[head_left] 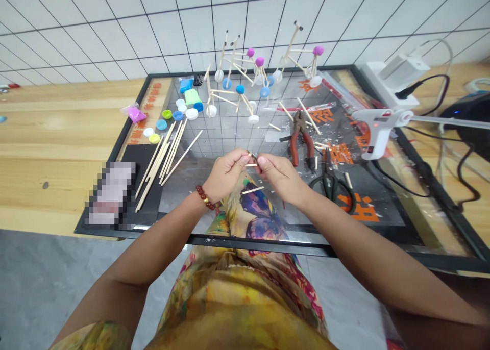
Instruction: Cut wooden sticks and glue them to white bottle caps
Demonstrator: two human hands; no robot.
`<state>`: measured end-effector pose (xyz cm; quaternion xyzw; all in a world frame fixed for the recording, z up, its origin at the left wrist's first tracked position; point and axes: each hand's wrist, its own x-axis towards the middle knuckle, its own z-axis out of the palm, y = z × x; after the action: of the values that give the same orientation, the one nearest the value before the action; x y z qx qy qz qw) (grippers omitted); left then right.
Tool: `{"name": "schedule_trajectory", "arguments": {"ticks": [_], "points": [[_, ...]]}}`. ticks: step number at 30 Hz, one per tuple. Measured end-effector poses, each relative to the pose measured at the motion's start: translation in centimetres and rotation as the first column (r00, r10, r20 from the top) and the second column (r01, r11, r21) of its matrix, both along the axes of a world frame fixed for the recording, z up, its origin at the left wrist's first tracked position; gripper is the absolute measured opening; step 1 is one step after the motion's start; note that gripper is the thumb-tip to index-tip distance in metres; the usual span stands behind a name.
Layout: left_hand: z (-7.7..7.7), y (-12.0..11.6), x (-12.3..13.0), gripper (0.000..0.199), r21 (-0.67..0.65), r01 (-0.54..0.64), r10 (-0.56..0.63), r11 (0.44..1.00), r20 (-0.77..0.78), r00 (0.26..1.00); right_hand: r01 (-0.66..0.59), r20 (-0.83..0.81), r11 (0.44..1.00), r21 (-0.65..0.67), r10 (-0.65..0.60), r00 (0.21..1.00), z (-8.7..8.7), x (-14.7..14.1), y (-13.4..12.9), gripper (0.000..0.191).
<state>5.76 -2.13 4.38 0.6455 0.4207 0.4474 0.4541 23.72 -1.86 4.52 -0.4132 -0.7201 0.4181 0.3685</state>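
My left hand (228,174), with a beaded bracelet at its wrist, pinches one end of a small pale wooden stick (250,165). My right hand (278,174) meets it at the fingertips, closed on a small dark metallic item (253,156) too small to name. Just below both hands a short cut stick (253,190) lies on the glass sheet. To the left lie several long wooden sticks (170,153). Behind my hands stand small stick models with bottle-cap wheels and clay balls, the nearest with a blue ball (240,89).
Red-handled pliers (301,143), black scissors (332,181) and a white glue gun (383,128) with cables lie at right. Coloured caps (177,116), purple clay (136,114) and a blurred phone-like object (111,194) are at left. A tiled wall (191,28) rises behind.
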Motion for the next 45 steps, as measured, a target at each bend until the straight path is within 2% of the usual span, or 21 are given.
{"name": "schedule_trajectory", "arguments": {"ticks": [4, 6, 8, 10, 12, 15, 18, 21, 24, 27, 33, 37, 39, 42, 45], "points": [[0.0, 0.0, -0.1, 0.031, -0.006, -0.007, 0.007, 1.000, -0.006, 1.000, -0.035, -0.188, 0.974, -0.224, -0.008, 0.982, -0.6, -0.2, 0.2, 0.064], [-0.1, 0.1, 0.0, 0.030, -0.088, -0.007, 0.015, 0.996, 0.085, 0.996, -0.060, -0.313, 0.940, -0.337, -0.052, 0.948, -0.8, -0.3, 0.5, 0.061], [-0.2, 0.1, 0.2, 0.030, -0.187, 0.010, 0.028, 0.982, 0.196, 0.980, -0.055, -0.404, 0.926, -0.374, -0.109, 0.908, -0.8, -0.4, 0.6, 0.057], [-0.4, 0.2, 0.4, 0.032, -0.255, 0.048, 0.025, 0.966, 0.275, 0.961, -0.028, -0.448, 0.935, -0.354, -0.143, 0.882, -0.7, -0.4, 0.7, 0.055], [-0.5, 0.3, 0.5, 0.035, -0.278, 0.085, 0.004, 0.957, 0.306, 0.952, 0.010, -0.430, 0.951, -0.308, -0.148, 0.890, -0.5, -0.5, 0.8, 0.057], [-0.6, 0.2, 0.5, 0.038, -0.262, 0.107, -0.027, 0.959, 0.292, 0.956, 0.101, -0.312, 0.976, -0.192, -0.159, 0.937, -0.4, -0.4, 0.8, 0.052], [-0.4, 0.2, 0.4, 0.039, -0.284, 0.115, -0.045, 0.952, 0.240, 0.970, 0.184, -0.208, 0.977, -0.109, -0.203, 0.957, -0.4, -0.3, 0.9, 0.045], [-0.2, 0.3, 0.3, 0.039, -0.344, 0.132, -0.059, 0.930, 0.213, 0.975, 0.181, -0.157, 0.982, -0.052, -0.187, 0.970, -0.5, -0.1, 0.9, 0.043], [0.0, 0.4, 0.3, 0.037, -0.398, 0.168, -0.050, 0.902, 0.289, 0.956, 0.167, -0.161, 0.986, -0.011, -0.167, 0.973, -0.5, 0.0, 1.0, 0.043], [0.0, 0.6, 0.3, 0.032, -0.439, 0.154, 0.018, 0.885, 0.362, 0.932, 0.180, -0.161, 0.984, -0.014, -0.180, 0.970, -0.7, 0.0, 1.0, 0.044], [-0.2, 0.8, 0.4, 0.033, -0.392, 0.016, 0.146, 0.920, 0.379, 0.914, 0.138, -0.193, 0.987, -0.087, -0.153, 0.969, -1.1, -0.3, 1.2, 0.052], [0.1, 0.6, 0.5, 0.045, -0.421, 0.055, 0.174, 0.906, 0.487, 0.856, 0.188, -0.210, 0.971, -0.146, -0.216, 0.953, -1.0, -0.6, 0.9, 0.050], [0.3, 0.6, 0.6, 0.033, -0.463, 0.090, 0.192, 0.882, 0.527, 0.828, 0.216, -0.229, 0.967, -0.132, -0.242, 0.943, -1.0, -0.7, 0.7, 0.050], [0.4, 0.6, 0.7, 0.011, -0.500, 0.114, 0.223, 0.858, 0.564, 0.795, 0.191, -0.240, 0.977, -0.097, -0.209, 0.948, -1.3, -1.0, 0.7, 0.051], [0.5, 0.6, 0.8, 0.003, -0.510, 0.103, 0.252, 0.854, 0.578, 0.776, 0.143, -0.257, 0.984, -0.110, -0.167, 0.952, -1.6, -1.3, 0.7, 0.056]]}}
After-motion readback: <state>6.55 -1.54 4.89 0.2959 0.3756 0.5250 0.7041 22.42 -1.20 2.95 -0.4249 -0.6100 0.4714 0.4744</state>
